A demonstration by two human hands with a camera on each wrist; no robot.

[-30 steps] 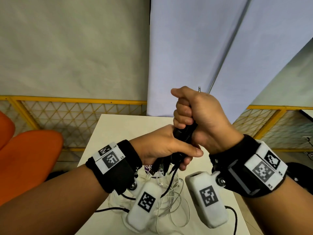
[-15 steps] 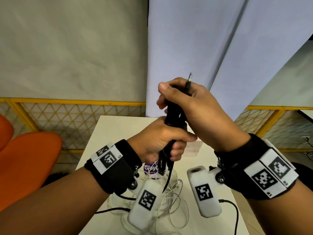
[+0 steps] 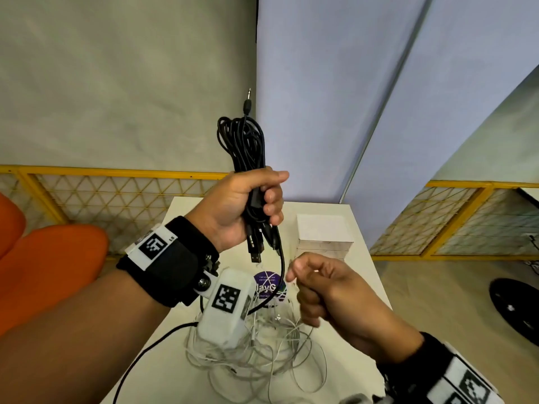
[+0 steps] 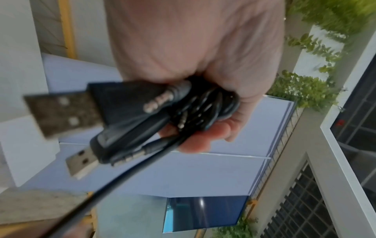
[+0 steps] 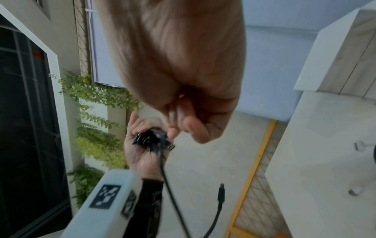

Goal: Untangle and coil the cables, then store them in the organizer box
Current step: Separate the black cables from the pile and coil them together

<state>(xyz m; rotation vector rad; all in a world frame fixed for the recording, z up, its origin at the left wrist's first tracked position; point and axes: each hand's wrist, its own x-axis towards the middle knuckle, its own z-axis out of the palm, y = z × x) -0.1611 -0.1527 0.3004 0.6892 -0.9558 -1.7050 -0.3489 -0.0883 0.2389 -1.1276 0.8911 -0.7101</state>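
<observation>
While the coiled black cable bundle [image 3: 246,147] stands upright above the bench [image 3: 364,272], clamped in the left hand's [image 3: 242,205] curled fingers with USB plugs [image 3: 255,253] hanging below, the right hand [image 3: 326,293] hovers at its 5 o'clock, fingers curled on nothing, over tangled white cables [image 3: 262,345].

Soft even light. Head view sharp, lines bow nr edges; right hand [image 3: 329,290] at 5 o'clock smeared. Wrist views dimmer, blurry; USB plug [image 4: 61,112] at 9 o'clock out of focus.
</observation>
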